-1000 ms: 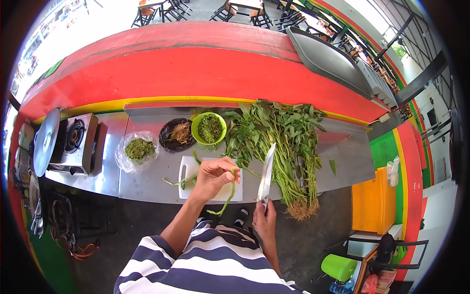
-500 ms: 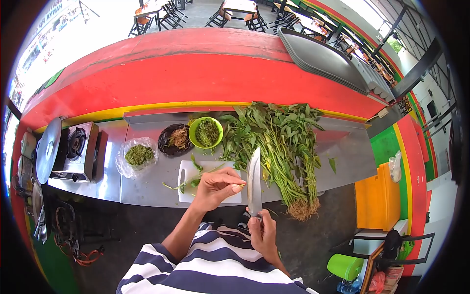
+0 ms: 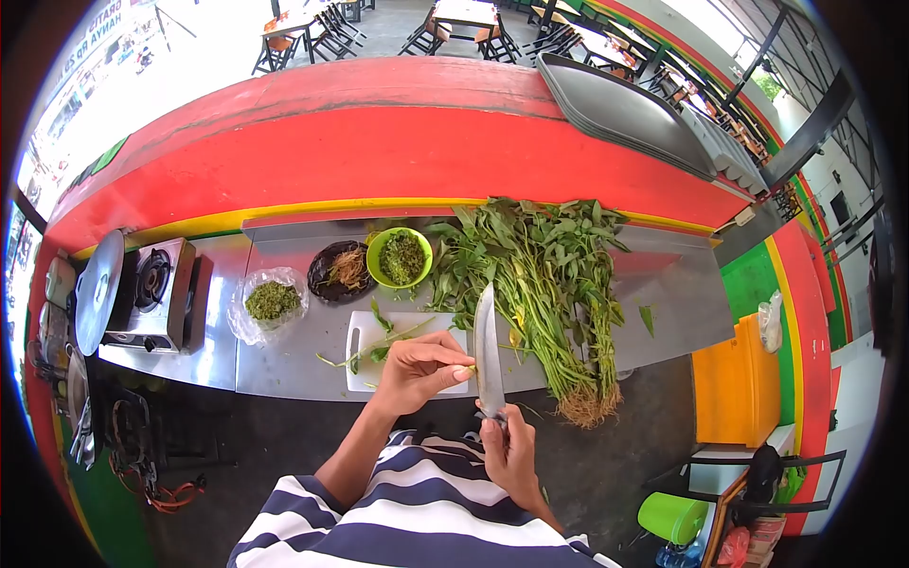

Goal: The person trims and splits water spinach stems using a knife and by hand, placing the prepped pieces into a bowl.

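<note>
My right hand is wrapped round the handle of a kitchen knife, its blade pointing up and away from me. Beside the blade, my left hand pinches a vegetable stem between thumb and fingertips; just a small yellow-green end shows, and the fingers cover the rest. The stem end is close to the blade; whether they touch I cannot tell. Beyond my left hand, loose leafy stems lie on a white cutting board. A large bunch of leafy greens with roots spreads to the right of the knife.
Behind the board stand a green bowl of chopped greens, a dark bag with roots, and a clear plastic bag of chopped greens. A gas stove is at the left. A red wall borders the steel counter.
The knife blade has tilted slightly left, and its tip has moved a little left. A pale stem shows above my left hand over the board. Both hands keep their grips.
</note>
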